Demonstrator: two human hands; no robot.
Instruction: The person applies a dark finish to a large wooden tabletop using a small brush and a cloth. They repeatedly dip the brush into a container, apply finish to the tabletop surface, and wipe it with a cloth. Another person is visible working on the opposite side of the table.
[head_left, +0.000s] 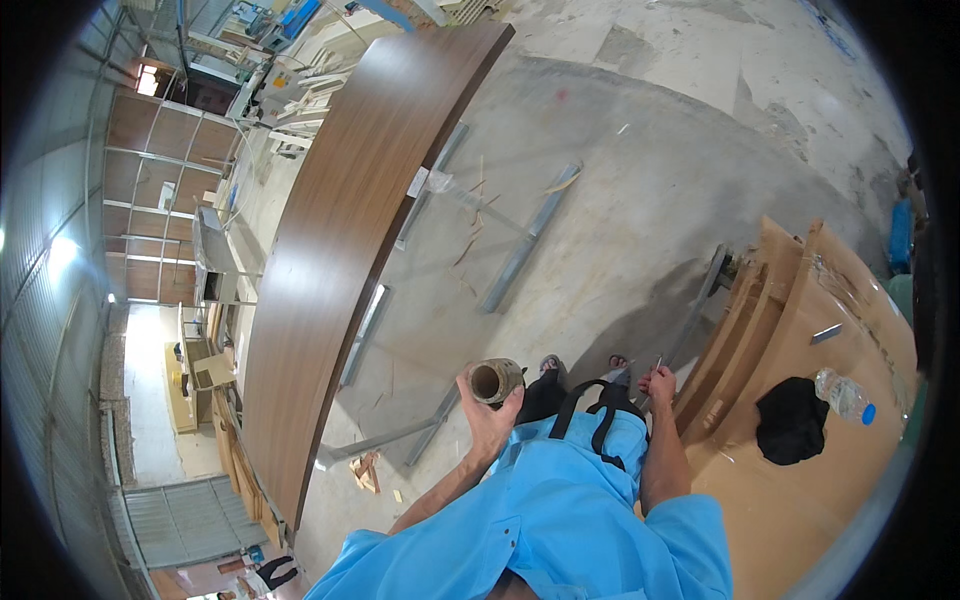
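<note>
My left hand is wrapped around a short brown roll with a hollow core, its open end tilted up toward me. Held out to the right, my right hand has its fingers closed, and a thin, light-coloured piece pokes up from them, too small to name. That hand is near the edge of a stack of brown cardboard-wrapped panels. Left of my left hand, a long wood-grain tabletop stretches away from me.
Metal bars stand on the concrete floor beside the tabletop. On the stack lie a black cloth, a clear bottle with a blue cap and a small flat metallic piece. Wood scraps litter the floor. Another person is far left.
</note>
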